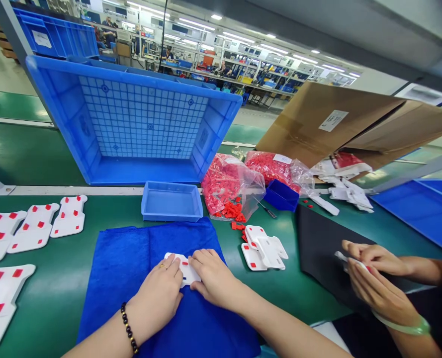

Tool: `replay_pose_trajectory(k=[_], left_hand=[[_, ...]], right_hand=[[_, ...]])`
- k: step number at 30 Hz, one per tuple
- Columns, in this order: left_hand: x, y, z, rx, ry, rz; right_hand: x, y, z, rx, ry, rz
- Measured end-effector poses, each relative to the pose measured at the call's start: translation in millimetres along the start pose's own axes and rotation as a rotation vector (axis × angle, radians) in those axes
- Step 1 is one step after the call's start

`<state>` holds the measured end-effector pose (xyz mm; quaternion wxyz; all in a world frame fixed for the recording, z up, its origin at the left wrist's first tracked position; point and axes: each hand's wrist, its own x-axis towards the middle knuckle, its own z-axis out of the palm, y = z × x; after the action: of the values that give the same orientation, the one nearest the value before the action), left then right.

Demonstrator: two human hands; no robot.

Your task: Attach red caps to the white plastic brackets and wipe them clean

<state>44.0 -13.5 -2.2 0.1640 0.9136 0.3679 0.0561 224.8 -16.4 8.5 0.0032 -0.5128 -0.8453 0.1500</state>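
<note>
On the blue cloth [120, 278] lies a white plastic plate [186, 272] with red inserts, partly covered by my fingers. My left hand [160, 286], a beaded bracelet at its wrist, grips the plate's left side with fingers bent over it. From the right, my right hand [211, 278] holds the other side, thumb near the lower edge. A few similar white plates [267, 248] are stacked to the right of the cloth, beside small red pieces [237, 225]. More white plates with red squares [34, 226] lie in rows at the left.
A small blue tray [172, 203] sits behind the cloth, below a large tilted blue crate [146, 124]. Bags of red parts [228, 191], a dark blue bin [282, 195] and a cardboard box [325, 119] stand behind. A co-worker's hands [373, 273] handle a white part over a black mat [325, 248].
</note>
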Motion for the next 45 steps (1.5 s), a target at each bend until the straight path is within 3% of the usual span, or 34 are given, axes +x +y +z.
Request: replay_pose_trajectory(k=[5, 14, 18, 20, 23, 25, 27, 34, 38, 45], left_hand=[[1.9, 0.3, 0.5, -0.004, 0.007, -0.008], [-0.2, -13.8, 4.3, -0.079, 0.129, 0.063], [-0.1, -22.5, 2.9, -0.131, 0.123, 0.079], [-0.3, -25.1, 3.3, -0.137, 0.116, 0.071], [-0.8, -26.8, 3.9, -0.131, 0.11, 0.076], [-1.1, -26.6, 3.3, -0.122, 0.126, 0.096], [-1.4, -25.8, 1.7, -0.116, 0.152, 0.111], [0.9, -28.7, -2.9, -0.134, 0.332, 0.074], [2.4, -37.0, -1.8, -0.263, 0.443, -0.12], [3.4, -41.0, -6.1, -0.507, 0.4, -0.33]], right_hand=[[1.7, 3.2, -0.1, 0.017, -0.009, -0.015], [-4.2, -2.0, -0.1, 0.061, 0.056, 0.055], [-7.5, 13.4, -13.7, 0.114, 0.144, 0.075], [-6.6, 34.9, -24.4, 0.078, 0.246, 0.209], [1.3, 77.4, -35.2, -0.073, 0.342, 0.541], [10.1, 103.1, -34.0, -0.151, 0.355, 0.751], [18.9, 120.7, -26.0, -0.168, 0.375, 0.845], [29.4, 138.1, 5.8, -0.083, 0.486, 0.826], [30.8, 143.2, 10.1, 0.047, 0.605, 0.745], [33.4, 147.3, 16.7, 0.322, 0.752, 0.645]])
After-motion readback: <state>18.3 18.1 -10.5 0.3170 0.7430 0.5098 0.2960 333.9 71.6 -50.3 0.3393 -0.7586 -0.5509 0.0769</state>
